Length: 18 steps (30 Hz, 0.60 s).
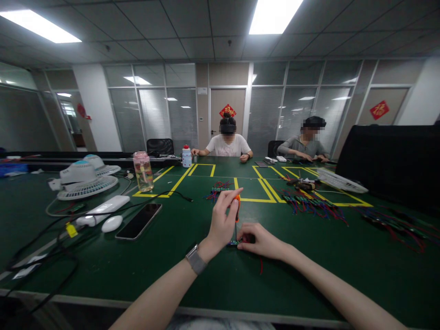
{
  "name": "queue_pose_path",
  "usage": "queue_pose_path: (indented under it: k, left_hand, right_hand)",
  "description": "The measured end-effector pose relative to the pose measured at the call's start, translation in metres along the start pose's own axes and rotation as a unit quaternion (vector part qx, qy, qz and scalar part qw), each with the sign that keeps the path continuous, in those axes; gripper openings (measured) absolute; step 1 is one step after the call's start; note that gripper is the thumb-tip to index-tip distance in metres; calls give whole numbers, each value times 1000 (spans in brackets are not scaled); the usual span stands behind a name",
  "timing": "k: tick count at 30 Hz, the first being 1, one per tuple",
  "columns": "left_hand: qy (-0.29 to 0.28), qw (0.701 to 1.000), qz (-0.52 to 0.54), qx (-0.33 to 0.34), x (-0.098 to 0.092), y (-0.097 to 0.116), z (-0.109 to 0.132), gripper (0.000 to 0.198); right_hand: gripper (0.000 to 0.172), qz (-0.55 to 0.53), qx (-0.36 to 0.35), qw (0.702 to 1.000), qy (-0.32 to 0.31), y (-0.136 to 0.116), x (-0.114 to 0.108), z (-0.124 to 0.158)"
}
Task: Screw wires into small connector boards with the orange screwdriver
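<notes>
My left hand (225, 217) is closed around the orange handle of a screwdriver (237, 208), with the index finger stretched past the handle's top. The screwdriver stands upright, and its thin shaft runs down to a small green circuit board (233, 243) lying on the table. At the board's right end my right hand (256, 239) pinches it between thumb and fingers, which partly hide it. A red wire (261, 265) sticks out below my right hand. Whether the tip sits in a screw is too small to tell.
Boards with red and blue wires (309, 206) lie to the right, and several more (220, 189) ahead. To the left are a phone (140, 222), a white mouse (112, 223), a power strip (103, 211), cables and a bottle (143, 172). Two people sit across the table (154, 275).
</notes>
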State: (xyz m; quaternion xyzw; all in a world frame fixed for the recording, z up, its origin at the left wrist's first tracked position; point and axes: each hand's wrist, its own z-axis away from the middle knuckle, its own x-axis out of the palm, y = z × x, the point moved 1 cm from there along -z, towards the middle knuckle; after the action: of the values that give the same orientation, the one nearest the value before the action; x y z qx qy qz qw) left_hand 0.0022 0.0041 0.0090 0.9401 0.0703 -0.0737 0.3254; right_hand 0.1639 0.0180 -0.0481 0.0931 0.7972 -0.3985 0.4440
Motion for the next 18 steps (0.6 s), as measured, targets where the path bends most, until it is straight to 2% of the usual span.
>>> queue_pose_path:
  k: [6, 14, 18]
  left_hand:
    - [-6, 999, 42, -28, 2, -3, -1, 36]
    - [41, 998, -51, 23, -2, 2, -2, 15]
    - [19, 1000, -12, 7, -1, 0, 0, 26]
  right_hand:
    - [16, -3, 6, 1000, -2, 0, 0, 0]
    - [17, 2, 1, 1000, -3, 3, 1, 0]
    - [16, -1, 3, 1000, -3, 0, -1, 0]
